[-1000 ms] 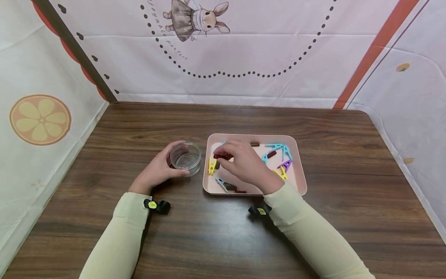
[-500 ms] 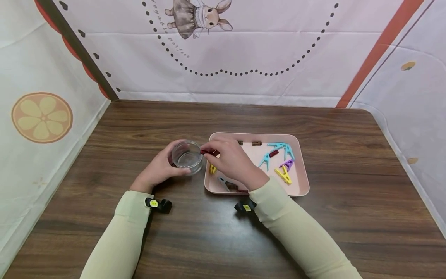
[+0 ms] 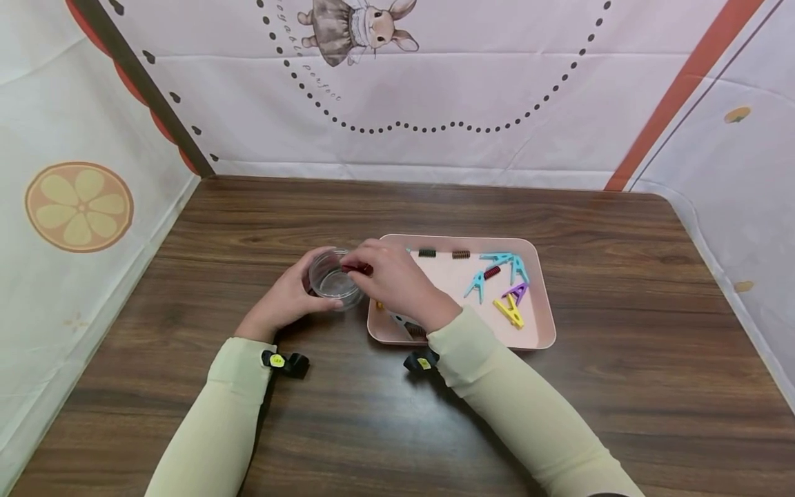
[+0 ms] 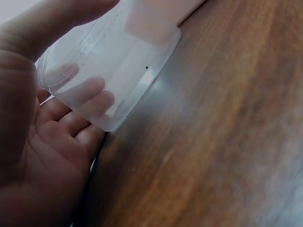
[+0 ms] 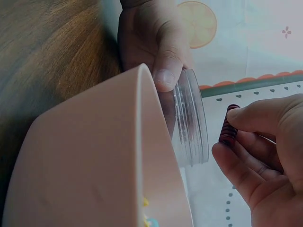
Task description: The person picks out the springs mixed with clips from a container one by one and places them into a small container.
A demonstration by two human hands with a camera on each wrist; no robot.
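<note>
My left hand [image 3: 286, 297] grips a clear round jar [image 4: 128, 61] from its left side, thumb in front and fingers behind, as the left wrist view shows. The jar stands on the table left of the pink tray. Between thumb and fingers my right hand [image 3: 394, 279] pinches a dark red coil spring [image 5: 229, 125]. In the head view that spring overlaps the jar's mouth; from the right wrist it shows just outside the threaded rim [image 5: 191, 118]. No other spring shows inside the jar.
The pink tray [image 3: 546, 324] holds blue clips [image 3: 476, 284], a purple clip [image 3: 517, 293], a yellow clip [image 3: 509, 312], a grey clip [image 3: 400, 319] and several springs, among them a brown spring [image 3: 461, 255] and a dark green spring [image 3: 427, 253]. My right forearm crosses its front edge.
My right hand has carried the red spring leftward from over the tray to the jar's mouth. My left hand and the jar have stayed in place.
</note>
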